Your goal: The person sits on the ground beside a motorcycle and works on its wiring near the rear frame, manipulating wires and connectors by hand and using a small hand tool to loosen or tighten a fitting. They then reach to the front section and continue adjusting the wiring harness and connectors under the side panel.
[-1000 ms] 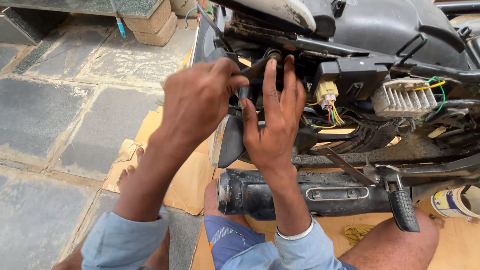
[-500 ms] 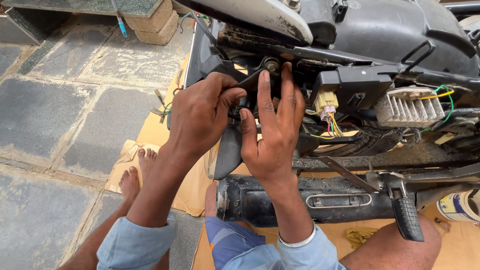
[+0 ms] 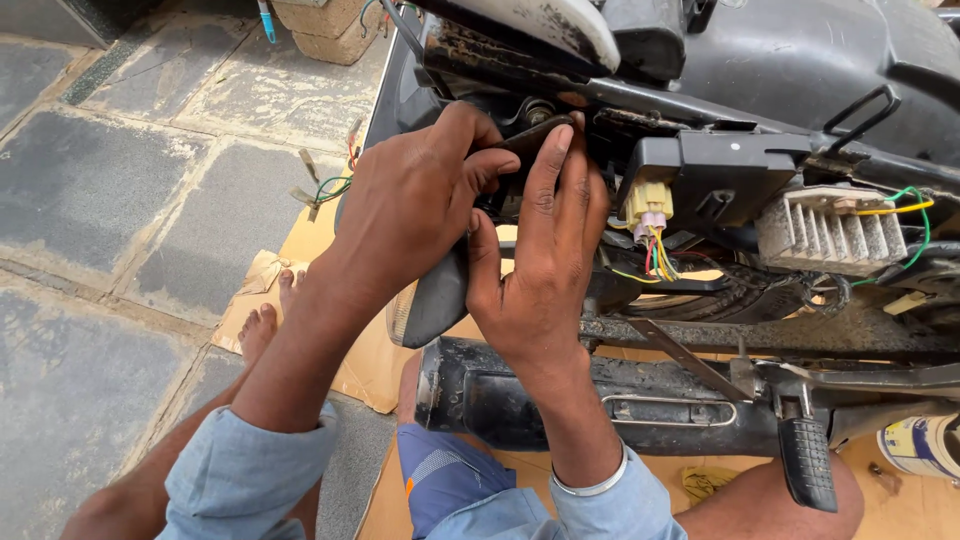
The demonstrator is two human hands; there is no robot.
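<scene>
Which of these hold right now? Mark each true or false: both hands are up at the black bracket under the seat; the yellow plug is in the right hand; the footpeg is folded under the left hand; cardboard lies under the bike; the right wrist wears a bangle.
1. Both hands at the black bracket: true; left hand and right hand meet there.
2. Yellow plug in the right hand: false; it hangs free beside it.
3. Footpeg under the left hand: false; it is far off, lower right.
4. Cardboard under the bike: true.
5. Bangle on the right wrist: true.
</scene>
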